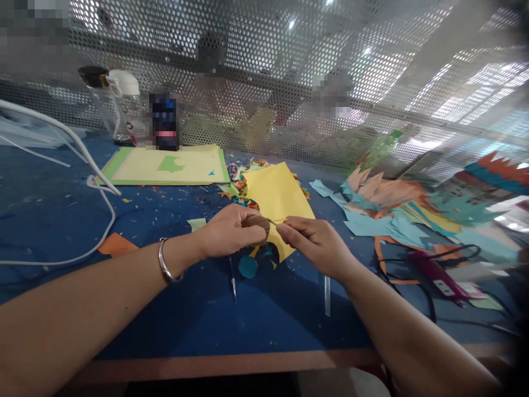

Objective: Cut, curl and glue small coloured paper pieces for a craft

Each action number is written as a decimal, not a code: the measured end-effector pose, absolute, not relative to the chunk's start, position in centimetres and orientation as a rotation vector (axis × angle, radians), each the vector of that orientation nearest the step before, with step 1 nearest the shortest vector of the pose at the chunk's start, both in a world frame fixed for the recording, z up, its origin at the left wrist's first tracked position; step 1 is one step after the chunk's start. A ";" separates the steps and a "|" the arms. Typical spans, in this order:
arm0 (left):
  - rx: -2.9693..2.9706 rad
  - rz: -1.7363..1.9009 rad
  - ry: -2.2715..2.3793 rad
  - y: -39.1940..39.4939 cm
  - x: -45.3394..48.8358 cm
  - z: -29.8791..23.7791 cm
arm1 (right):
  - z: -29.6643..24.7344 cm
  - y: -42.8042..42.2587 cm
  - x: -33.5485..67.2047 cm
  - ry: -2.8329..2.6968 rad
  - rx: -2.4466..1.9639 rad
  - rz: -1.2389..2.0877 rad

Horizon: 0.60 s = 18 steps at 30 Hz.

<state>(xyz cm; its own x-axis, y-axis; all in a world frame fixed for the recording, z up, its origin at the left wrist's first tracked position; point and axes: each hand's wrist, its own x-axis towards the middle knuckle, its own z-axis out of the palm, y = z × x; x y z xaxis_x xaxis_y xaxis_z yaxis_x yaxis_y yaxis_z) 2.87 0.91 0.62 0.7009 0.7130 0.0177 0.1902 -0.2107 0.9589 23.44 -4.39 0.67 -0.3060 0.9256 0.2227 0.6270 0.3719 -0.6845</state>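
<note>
In the head view my left hand [231,229], with a silver bangle at the wrist, is closed on a brown rounded piece [259,223]; its material is unclear. My right hand [312,240] pinches a thin dark tool [271,221], whose tip meets that piece. Most of the tool is hidden by the fingers. Just beyond both hands lies a yellow sheet of paper [281,190] with a curved cut-out at its near end. A blue paper disc [248,267] lies below the hands, beside a slim pen-like tool [233,284].
Stacked coloured paper [144,165] lies at the back left, before two bottles [124,105]. Paper scraps [237,190] heap behind the yellow sheet. Spiky paper cut-outs [380,193], a purple power strip [438,275] and cables fill the right. A white cable [74,132] loops left. Perforated metal panel [264,66] behind.
</note>
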 end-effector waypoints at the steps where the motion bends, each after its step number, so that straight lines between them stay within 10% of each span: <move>1: 1.753 0.560 0.722 0.9 2.9 0.6 | 0.7 -4.4 23.4 -2.040 -1.333 0.648; 18: 1.683 0.572 0.741 1.2 3.1 0.0 | 0.4 -4.2 23.2 -2.017 -1.371 0.672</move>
